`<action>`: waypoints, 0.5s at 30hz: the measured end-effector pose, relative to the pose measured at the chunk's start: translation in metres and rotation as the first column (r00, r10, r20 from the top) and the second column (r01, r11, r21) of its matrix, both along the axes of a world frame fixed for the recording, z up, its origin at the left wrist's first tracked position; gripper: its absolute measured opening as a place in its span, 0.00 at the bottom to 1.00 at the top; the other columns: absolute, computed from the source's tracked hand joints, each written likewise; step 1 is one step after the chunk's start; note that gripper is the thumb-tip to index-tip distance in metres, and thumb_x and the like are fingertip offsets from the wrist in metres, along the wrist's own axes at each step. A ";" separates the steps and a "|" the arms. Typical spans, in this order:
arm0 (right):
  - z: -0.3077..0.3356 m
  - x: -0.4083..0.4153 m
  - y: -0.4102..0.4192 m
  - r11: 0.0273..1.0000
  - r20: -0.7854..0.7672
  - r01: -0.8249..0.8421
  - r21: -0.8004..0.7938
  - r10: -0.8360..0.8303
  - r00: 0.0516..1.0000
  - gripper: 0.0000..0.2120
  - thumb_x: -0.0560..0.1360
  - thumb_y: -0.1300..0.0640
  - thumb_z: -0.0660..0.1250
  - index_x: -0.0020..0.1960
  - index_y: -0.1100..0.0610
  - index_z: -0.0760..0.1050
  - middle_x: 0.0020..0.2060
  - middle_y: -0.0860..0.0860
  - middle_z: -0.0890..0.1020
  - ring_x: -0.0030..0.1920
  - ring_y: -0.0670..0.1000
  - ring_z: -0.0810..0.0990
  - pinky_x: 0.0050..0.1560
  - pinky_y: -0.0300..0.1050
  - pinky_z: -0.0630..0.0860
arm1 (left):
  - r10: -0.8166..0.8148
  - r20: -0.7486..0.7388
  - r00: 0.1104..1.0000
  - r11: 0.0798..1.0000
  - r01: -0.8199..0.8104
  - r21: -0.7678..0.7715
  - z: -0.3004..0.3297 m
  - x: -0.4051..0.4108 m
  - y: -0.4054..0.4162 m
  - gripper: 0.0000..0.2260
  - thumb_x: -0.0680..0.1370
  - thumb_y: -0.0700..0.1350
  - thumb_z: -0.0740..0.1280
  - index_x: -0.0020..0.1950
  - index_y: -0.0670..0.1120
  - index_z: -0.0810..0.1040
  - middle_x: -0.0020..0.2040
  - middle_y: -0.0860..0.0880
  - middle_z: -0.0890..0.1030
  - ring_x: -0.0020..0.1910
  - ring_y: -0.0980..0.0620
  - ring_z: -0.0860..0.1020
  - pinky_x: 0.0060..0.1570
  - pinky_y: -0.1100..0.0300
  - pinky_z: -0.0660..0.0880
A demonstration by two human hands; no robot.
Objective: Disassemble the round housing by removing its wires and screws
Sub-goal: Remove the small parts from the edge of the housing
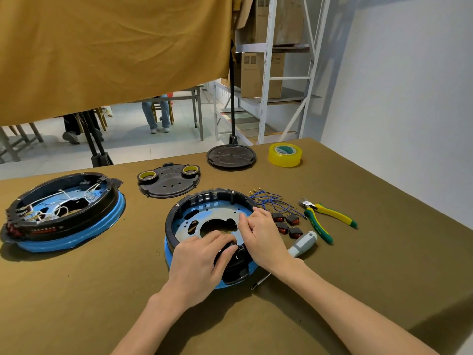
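Note:
A round black and blue housing (204, 201) lies in the middle of the table, its inside showing a grey metal plate with holes and no wires. My left hand (199, 262) grips the housing's near black rim and control part (236, 260). My right hand (261, 234) reaches over the right rim, thumb and fingers pinched together above the plate; what they pinch is too small to tell. Loose blue wires (268, 201) and several red rocker switches (286, 224) lie just right of the housing.
A second housing (64, 213) full of white wires sits at the left. A black cover with two tape rolls (169, 180), a black disc (231, 156) and yellow tape (285, 155) lie behind. Cutters (325, 213) and a grey-handled screwdriver (302, 244) are at the right.

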State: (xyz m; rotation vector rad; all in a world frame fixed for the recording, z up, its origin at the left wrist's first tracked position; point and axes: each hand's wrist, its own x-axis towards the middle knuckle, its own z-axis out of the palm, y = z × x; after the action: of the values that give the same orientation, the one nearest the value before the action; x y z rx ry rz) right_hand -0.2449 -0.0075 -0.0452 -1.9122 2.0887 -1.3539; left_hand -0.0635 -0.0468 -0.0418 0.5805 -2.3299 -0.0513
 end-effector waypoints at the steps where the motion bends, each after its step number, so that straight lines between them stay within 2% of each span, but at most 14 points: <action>1: 0.000 0.000 0.000 1.000 0.002 -0.001 0.003 0.001 1.000 0.27 0.86 0.55 0.53 0.29 0.55 0.69 0.24 0.51 0.71 0.35 0.48 0.77 0.74 0.40 0.60 | -0.001 -0.001 1.000 1.000 0.001 0.003 0.000 0.000 0.001 0.16 0.85 0.57 0.59 0.59 0.53 0.84 0.48 0.59 0.84 0.38 0.66 0.72 0.38 0.77 0.59; 4: 0.002 0.000 0.001 1.000 0.010 -0.008 -0.008 0.008 1.000 0.27 0.86 0.55 0.54 0.28 0.53 0.67 0.24 0.49 0.70 0.35 0.48 0.75 0.74 0.42 0.61 | -0.011 -0.040 0.999 1.000 0.012 0.018 -0.002 -0.002 0.001 0.15 0.85 0.56 0.59 0.58 0.52 0.84 0.48 0.59 0.85 0.39 0.69 0.69 0.38 0.77 0.61; 7: 0.003 0.000 0.001 1.000 0.014 -0.014 -0.013 0.014 1.000 0.26 0.86 0.55 0.54 0.28 0.50 0.64 0.24 0.49 0.68 0.34 0.48 0.73 0.74 0.43 0.61 | -0.049 -0.176 0.983 0.986 0.075 0.147 0.000 0.001 -0.004 0.17 0.86 0.55 0.57 0.57 0.51 0.84 0.45 0.60 0.84 0.40 0.67 0.78 0.40 0.76 0.70; 10: 0.002 0.001 0.002 1.000 0.027 -0.014 -0.017 0.015 1.000 0.26 0.86 0.55 0.54 0.28 0.53 0.66 0.24 0.50 0.69 0.33 0.48 0.73 0.74 0.46 0.62 | -0.055 -0.153 0.987 0.989 0.075 0.128 -0.001 0.005 -0.002 0.17 0.86 0.55 0.57 0.57 0.52 0.85 0.47 0.61 0.84 0.41 0.65 0.79 0.40 0.74 0.71; 12: 0.002 0.002 0.003 1.000 0.031 -0.024 -0.006 0.024 0.999 0.26 0.86 0.56 0.54 0.29 0.54 0.66 0.24 0.49 0.69 0.33 0.47 0.73 0.74 0.48 0.63 | -0.040 -0.172 0.984 0.983 0.070 0.172 0.002 0.005 -0.001 0.15 0.85 0.55 0.60 0.59 0.52 0.85 0.48 0.61 0.84 0.42 0.65 0.80 0.41 0.72 0.74; 15: 0.011 0.001 0.006 0.995 0.058 -0.069 0.072 0.065 0.996 0.26 0.87 0.54 0.54 0.31 0.57 0.72 0.27 0.50 0.74 0.38 0.47 0.75 0.75 0.48 0.59 | 0.002 -0.186 0.983 0.982 0.033 0.186 0.004 0.002 0.002 0.15 0.85 0.56 0.61 0.60 0.53 0.84 0.48 0.61 0.85 0.41 0.65 0.81 0.40 0.69 0.77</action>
State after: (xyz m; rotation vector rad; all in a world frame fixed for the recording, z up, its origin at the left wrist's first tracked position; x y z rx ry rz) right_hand -0.2435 -0.0014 -0.0339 -1.8761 2.0013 -1.2829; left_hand -0.0619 -0.0452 -0.0381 0.6229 -2.1609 -0.3234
